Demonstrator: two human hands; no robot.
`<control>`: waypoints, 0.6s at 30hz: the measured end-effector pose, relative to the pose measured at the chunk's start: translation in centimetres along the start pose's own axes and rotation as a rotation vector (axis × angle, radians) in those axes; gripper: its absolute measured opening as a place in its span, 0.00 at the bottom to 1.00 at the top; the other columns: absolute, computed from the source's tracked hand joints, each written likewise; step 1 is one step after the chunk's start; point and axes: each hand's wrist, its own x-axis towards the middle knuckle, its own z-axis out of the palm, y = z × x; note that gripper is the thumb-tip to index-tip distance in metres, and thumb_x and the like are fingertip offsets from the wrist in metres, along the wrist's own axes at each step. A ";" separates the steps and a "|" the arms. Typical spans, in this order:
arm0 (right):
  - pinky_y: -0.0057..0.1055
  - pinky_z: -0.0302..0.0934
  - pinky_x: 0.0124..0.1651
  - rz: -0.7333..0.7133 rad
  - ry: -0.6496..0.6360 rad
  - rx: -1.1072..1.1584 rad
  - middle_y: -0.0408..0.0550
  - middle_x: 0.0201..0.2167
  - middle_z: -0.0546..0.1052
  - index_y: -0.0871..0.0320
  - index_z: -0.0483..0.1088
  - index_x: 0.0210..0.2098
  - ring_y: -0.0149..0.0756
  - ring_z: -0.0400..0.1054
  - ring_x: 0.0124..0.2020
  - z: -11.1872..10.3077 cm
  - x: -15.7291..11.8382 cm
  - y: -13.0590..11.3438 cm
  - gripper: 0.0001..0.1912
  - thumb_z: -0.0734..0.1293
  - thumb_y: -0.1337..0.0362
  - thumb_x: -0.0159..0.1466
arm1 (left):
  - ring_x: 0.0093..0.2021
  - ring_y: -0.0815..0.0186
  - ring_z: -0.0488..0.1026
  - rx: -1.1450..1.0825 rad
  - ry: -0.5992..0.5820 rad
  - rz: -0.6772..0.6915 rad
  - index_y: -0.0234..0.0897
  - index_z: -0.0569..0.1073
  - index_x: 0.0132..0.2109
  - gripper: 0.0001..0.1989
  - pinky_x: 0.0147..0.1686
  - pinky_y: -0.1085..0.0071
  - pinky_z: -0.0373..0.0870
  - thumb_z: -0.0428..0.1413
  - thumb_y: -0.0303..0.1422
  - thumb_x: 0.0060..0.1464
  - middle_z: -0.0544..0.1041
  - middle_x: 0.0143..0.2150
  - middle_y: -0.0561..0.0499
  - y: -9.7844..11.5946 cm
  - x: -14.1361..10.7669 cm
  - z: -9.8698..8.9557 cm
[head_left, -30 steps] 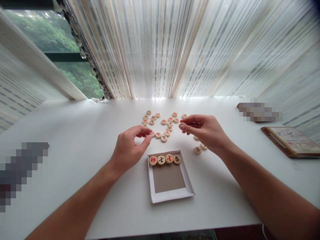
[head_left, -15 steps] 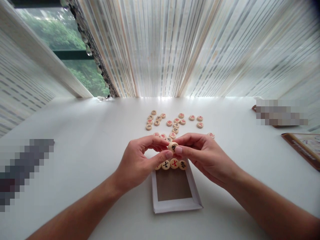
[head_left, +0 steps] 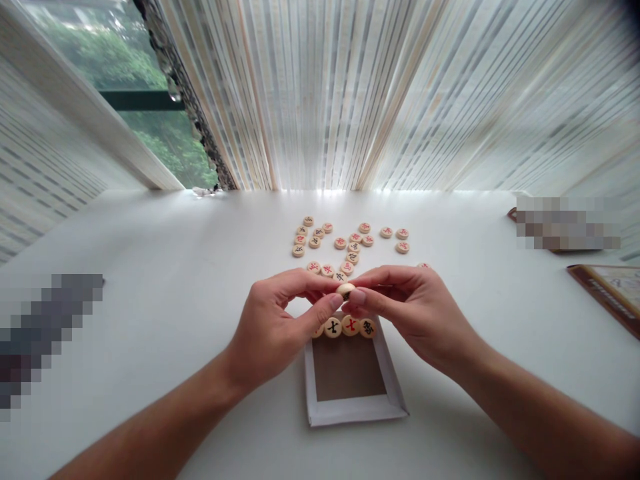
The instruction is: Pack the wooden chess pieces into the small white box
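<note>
Between the fingertips of my left hand (head_left: 285,313) and my right hand (head_left: 407,307) is one round wooden Chinese chess piece (head_left: 345,289). Both hands pinch it, above the far end of a shallow white box (head_left: 357,410) with a brown bottom. The held piece is tilted so its pale edge faces me and its marked face is mostly out of sight. In the box stands a row of pieces with black and red characters, among them a red one (head_left: 351,325) and a black one (head_left: 333,327). My left fingers partly cover the row's left end.
Several loose chess pieces (head_left: 354,247) lie scattered on the white table (head_left: 200,253) beyond my hands. A brown-edged flat item (head_left: 603,293) lies at the right, with a blurred-out item (head_left: 565,227) behind it. Another blurred-out dark item (head_left: 50,333) is at the left. Striped curtains (head_left: 310,100) hang behind.
The held piece has been tipped between my fingers, so its black character, readable before, is now mostly turned away. Both hands stay in nearly the same place.
</note>
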 end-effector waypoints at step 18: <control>0.29 0.77 0.43 0.023 -0.026 0.098 0.50 0.38 0.88 0.52 0.87 0.36 0.38 0.83 0.40 0.4 -0.3 0.3 0.10 0.85 0.62 0.55 | 0.41 0.62 0.83 0.000 0.006 0.099 0.43 0.88 0.46 0.06 0.43 0.68 0.80 0.67 0.30 0.63 0.87 0.40 0.49 -0.3 -0.3 0.1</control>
